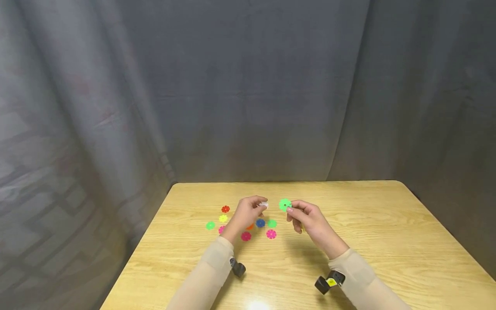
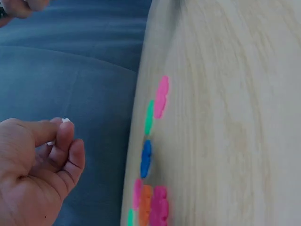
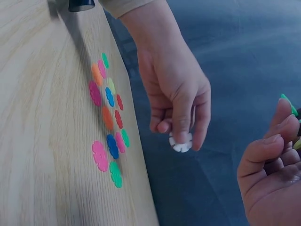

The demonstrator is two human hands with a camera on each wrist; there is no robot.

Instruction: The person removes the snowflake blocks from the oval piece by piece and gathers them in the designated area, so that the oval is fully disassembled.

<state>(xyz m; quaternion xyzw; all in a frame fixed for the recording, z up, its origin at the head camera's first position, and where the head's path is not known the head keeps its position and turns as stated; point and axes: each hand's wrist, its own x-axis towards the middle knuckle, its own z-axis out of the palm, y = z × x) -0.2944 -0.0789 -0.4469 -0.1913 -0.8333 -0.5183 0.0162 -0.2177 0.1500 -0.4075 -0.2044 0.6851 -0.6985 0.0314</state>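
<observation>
My left hand pinches a white notched plastic disc between thumb and fingertips, above the table. In the left wrist view only a sliver of white shows at the fingertips. To its right, my right hand holds up a bright green notched disc with a small centre hole, gripped by its edge and facing me. A bit of yellow shows by the lower fingers of that hand; whether they hold it I cannot tell. The two discs are apart.
On the wooden table lie several flat notched discs, among them a blue disc, a pink disc, a red disc and a yellow disc. A grey curtain hangs behind the far table edge.
</observation>
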